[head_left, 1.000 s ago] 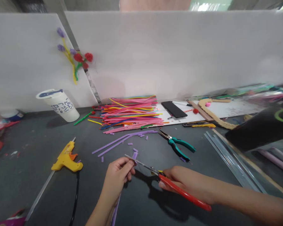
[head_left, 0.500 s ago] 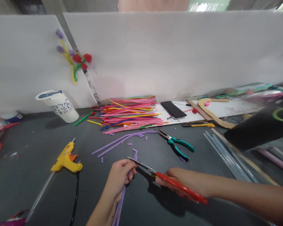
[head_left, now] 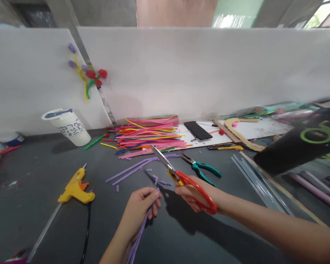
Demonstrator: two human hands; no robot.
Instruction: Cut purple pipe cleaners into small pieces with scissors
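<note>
My left hand [head_left: 144,205] is closed around a bundle of purple pipe cleaners [head_left: 139,238], whose long ends hang toward the bottom edge. Only short tips stick out past my thumb. In my right hand [head_left: 195,192] is a pair of scissors [head_left: 178,176] with red handles, raised with the blades pointing up and left. The scissors are apart from the purple bundle. Short cut purple pieces [head_left: 166,183] lie on the dark table just beyond my left hand. Two long purple pipe cleaners [head_left: 134,168] rest farther back.
A yellow glue gun [head_left: 76,187] with its cord lies left, near a white cup [head_left: 68,126]. Behind are a pile of colourful pipe cleaners [head_left: 151,135], green-handled pliers [head_left: 200,167] and a black phone [head_left: 198,130]. Clear sticks [head_left: 258,183] and a black bottle [head_left: 297,143] are right.
My right hand has lifted the scissors away from the bundle's tip, tilting the blades upward. More small purple pieces lie near my left hand, which still grips the bundle. The view has tilted slightly up.
</note>
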